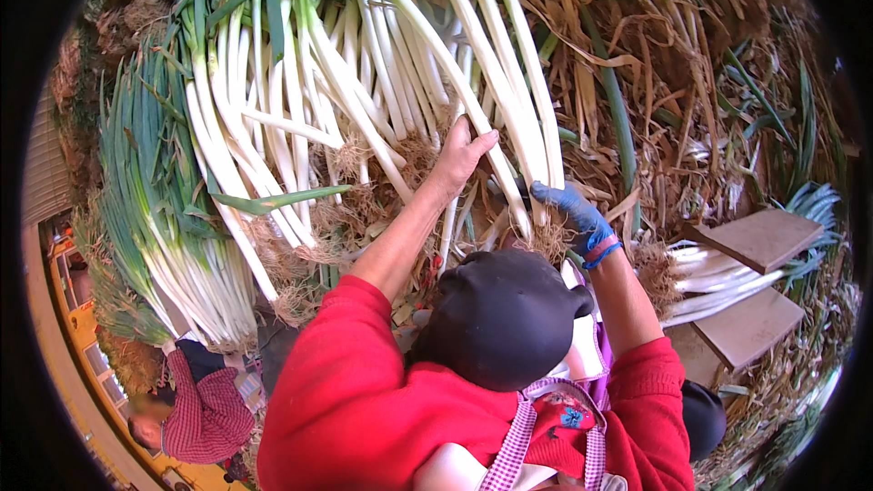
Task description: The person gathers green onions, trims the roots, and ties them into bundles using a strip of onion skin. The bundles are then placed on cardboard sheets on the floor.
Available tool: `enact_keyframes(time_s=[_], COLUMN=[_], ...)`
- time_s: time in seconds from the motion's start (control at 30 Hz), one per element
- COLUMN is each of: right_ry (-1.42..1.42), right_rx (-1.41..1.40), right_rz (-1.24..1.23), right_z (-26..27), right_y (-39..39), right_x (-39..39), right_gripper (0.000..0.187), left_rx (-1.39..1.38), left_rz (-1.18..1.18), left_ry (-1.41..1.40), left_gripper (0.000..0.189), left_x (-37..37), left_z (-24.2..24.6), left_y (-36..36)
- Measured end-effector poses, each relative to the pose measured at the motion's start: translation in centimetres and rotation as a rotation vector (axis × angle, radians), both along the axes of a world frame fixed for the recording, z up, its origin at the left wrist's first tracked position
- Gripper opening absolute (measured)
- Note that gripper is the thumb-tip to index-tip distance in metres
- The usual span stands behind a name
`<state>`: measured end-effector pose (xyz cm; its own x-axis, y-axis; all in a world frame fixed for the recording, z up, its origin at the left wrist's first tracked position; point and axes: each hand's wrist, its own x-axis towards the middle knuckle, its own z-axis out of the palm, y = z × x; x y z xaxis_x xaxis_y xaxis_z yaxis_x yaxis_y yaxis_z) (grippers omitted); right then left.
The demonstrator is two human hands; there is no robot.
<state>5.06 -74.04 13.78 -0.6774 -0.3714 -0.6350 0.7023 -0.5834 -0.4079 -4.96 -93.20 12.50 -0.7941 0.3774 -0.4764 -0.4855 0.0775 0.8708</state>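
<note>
Long green onions with thick white stalks and root tufts hang down before me. My left hand (460, 160), bare, is closed around one stalk (440, 48), its thumb across the front and the other fingers mostly hidden. In a blue glove, my right hand (573, 215) grips a few green onions (522, 102) low down, just above their roots (545, 239). The lower end of the stalk in my left hand comes close to my right hand. To the left of both hands lies a heap of green onions (286, 123), roots towards me.
Below my hands is a rounded black covering (508, 320). At right, a bundle of green onions (716, 279) lies between brown boards (764, 239). Dry leaves and trimmings (668, 95) cover the ground. Another person (204, 409) is at the lower left, near a green onion bundle (184, 252).
</note>
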Motion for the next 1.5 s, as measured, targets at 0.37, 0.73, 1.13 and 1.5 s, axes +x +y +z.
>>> enact_keyframes(time_s=[0.37, 0.73, 1.13, 1.5], right_ry=[0.009, -0.034, 0.051, 0.116], right_rx=[0.224, 0.662, 0.848, 0.823], right_rz=[0.060, 0.102, 0.184, -0.196], right_z=[2.6, 11.9, 13.6, 15.6], right_y=[3.6, 4.2, 3.4, 2.4], right_x=[8.8, 27.5, 30.8, 34.6], right_gripper=[0.053, 0.062, 0.067, 0.075], left_rx=[0.405, 0.801, 0.701, 0.690], left_rz=[-0.079, 0.141, 0.077, -0.442], left_ry=[-0.319, -0.334, -0.313, 0.032], left_gripper=[0.071, 0.068, 0.069, 0.078], left_x=[3.9, 2.0, 5.4, 5.0], left_z=[0.8, 1.3, 0.0, 12.9], left_y=[3.8, 9.2, 11.0, 20.4])
